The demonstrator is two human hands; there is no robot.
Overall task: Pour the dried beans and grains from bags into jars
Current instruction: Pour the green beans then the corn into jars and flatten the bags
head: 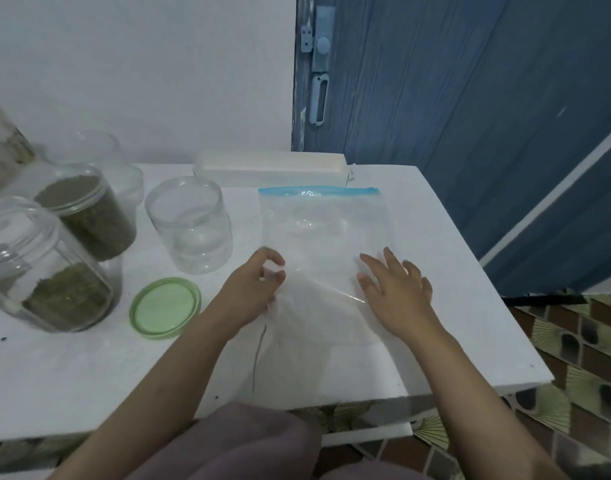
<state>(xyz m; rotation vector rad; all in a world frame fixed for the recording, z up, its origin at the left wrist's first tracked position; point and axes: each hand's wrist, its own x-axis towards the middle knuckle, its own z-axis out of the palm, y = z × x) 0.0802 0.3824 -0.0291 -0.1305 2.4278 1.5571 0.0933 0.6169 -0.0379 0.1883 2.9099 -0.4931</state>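
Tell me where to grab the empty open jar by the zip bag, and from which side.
Take the empty jar round its side wall from its right. It stands upright with its mouth open, and the bare gap beside the zip bag leaves room there. The filled jar crowds its left, and the green lid lies in front.

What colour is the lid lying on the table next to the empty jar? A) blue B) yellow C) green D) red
C: the lid lying flat on the table, just in front of the empty jar, is pale green.
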